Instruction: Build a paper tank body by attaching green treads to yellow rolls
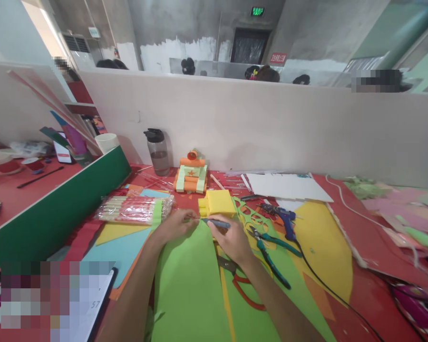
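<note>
My right hand (232, 241) grips a dark blue pen (219, 223), its tip pointing left at the far edge of a green sheet (189, 280). Close by, my left hand (178, 224) lies at the sheet's far left corner, thumb and fingers pinched together; what is between them, if anything, is too small to tell. Just beyond both hands sits a yellow block-shaped paper piece (220, 203). Scissors with red-orange handles (248, 289) lie partly under my right forearm. To the right are teal-handled pliers (276, 256).
A blue glue gun (288, 223) with a trailing cord lies at right on yellow sheet (328, 247). Behind stand an orange-and-green paper tank model (191, 178) and a water bottle (160, 154). Left are bagged sticks (128, 210), a green divider (67, 204) and a tablet (96, 304).
</note>
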### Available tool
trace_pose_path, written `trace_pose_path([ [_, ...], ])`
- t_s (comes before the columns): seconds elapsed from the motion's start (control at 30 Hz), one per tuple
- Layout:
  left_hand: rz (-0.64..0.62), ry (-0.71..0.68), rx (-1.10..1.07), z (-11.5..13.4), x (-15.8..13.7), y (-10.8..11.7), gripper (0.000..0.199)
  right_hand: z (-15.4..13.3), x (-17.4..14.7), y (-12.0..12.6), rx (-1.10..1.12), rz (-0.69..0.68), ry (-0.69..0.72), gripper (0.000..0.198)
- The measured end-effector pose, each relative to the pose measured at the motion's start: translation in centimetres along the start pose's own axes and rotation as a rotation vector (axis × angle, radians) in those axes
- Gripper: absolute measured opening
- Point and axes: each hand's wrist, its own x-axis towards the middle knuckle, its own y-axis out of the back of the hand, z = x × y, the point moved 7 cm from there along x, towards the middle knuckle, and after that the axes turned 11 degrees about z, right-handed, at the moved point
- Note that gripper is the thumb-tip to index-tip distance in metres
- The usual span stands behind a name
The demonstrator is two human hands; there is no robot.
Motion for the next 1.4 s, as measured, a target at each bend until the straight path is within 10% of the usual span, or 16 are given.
trace_pose_path([
  [0.77, -0.014, 0.023, -0.015, -0.3, 0.0, -0.2, 0.039, -0.5, 0.0, 0.3, 0.091, -0.019, 0.008, 0.020],
  [1.13, -0.053, -0.016, -0.089, 1.0, -0.5, -0.1, 0.037, 0.5, 0.7, 10.4, 0.275, 0.631, 0.122, 0.023],
  [1.4, -0.069, -0.058, -0.023, 1.2, -0.3, -0.2, 0.038, 3.9, 1.8, 15.2, 0.179, 0.776, 0.038, 0.027],
])
